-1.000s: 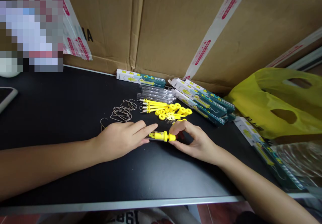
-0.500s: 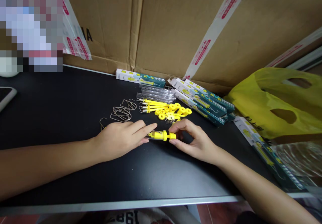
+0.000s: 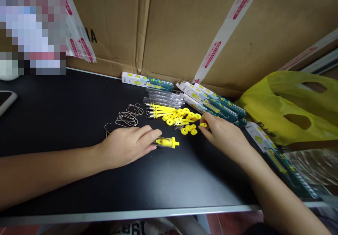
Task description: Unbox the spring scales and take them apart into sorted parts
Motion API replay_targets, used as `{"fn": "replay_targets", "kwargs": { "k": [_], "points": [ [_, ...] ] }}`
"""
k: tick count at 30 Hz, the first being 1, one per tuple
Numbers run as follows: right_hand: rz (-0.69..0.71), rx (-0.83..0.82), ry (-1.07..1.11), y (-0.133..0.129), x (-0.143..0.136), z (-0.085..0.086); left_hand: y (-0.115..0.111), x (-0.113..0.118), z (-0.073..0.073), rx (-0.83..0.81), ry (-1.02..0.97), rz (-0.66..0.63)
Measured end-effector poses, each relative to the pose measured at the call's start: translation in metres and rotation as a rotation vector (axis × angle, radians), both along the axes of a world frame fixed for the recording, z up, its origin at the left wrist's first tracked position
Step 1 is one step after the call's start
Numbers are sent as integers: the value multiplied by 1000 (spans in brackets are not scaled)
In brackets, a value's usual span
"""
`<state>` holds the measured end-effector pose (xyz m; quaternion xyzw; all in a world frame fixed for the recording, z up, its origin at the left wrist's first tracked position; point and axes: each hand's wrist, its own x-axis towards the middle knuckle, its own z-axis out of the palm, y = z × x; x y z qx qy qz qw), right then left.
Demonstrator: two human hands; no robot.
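Observation:
My left hand (image 3: 132, 141) is closed around a spring scale (image 3: 167, 142) with a transparent tube. Its yellow end piece points right and ends in a narrow stem. Up and to the right, my right hand (image 3: 220, 131) pinches a small yellow cap (image 3: 203, 125) between thumb and fingers. Just left of that hand lies a loose group of yellow caps and rings (image 3: 185, 131), with small coil springs (image 3: 179, 127) among them. Behind these are yellow rods (image 3: 163, 110) with metal springs at their left ends, and several transparent tubes (image 3: 165, 98).
Bent metal hooks (image 3: 127, 118) lie beyond my left hand. Printed boxes (image 3: 211, 101) are stacked against a large cardboard carton (image 3: 171, 27), with another box (image 3: 282, 161) at the right. A yellow plastic bag (image 3: 295, 104) sits there too. The black table's front edge (image 3: 132, 215) runs below.
My right hand has left the end of the spring scale and moved right and slightly away, now with a yellow cap. The scale's end shows a bare stem. My left hand stays nearly still.

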<state>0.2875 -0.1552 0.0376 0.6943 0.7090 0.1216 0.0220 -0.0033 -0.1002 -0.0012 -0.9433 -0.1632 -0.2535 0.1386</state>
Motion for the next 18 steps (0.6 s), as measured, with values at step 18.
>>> {"fn": "replay_targets", "kwargs": {
  "k": [18],
  "points": [
    [89, 175, 238, -1, -15, -1, 0, 0, 1, 6, -57, -46]
  ]
}}
